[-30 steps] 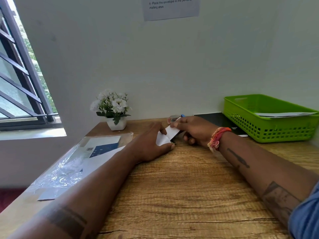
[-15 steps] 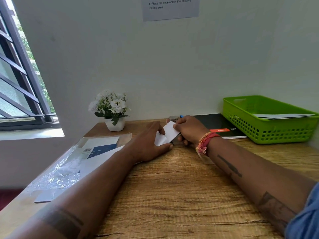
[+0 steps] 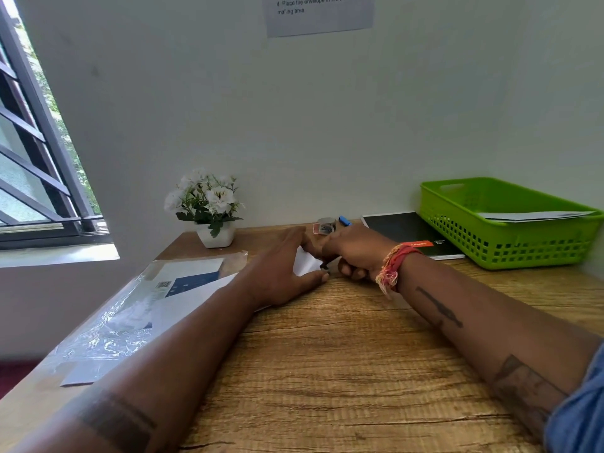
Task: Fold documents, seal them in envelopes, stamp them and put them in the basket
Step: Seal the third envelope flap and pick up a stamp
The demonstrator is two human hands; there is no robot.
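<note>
White envelope (image 3: 305, 263) lies flat on the wooden counter (image 3: 343, 354) at frame centre. Left hand (image 3: 282, 271) rests on it, fingers extended and slightly apart. Right hand (image 3: 354, 253) at its right edge, fingers curled; what they hold is hidden. Green basket (image 3: 510, 237), centre right, contains paper. Flower pot (image 3: 215, 235) stands behind, left of centre.

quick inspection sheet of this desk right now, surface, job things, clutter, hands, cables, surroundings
surface: wooden desk, grain visible.
job's things: white paper between the hands; green basket far right, holding paper.
clutter: plastic-wrapped pack at left; black notebook; flower pot; small items by the wall, unclear.
grippers: left hand flat on the paper; right hand curled at its edge.
cables: nothing seen.
surroundings: white wall, posted notice, barred window.
</note>
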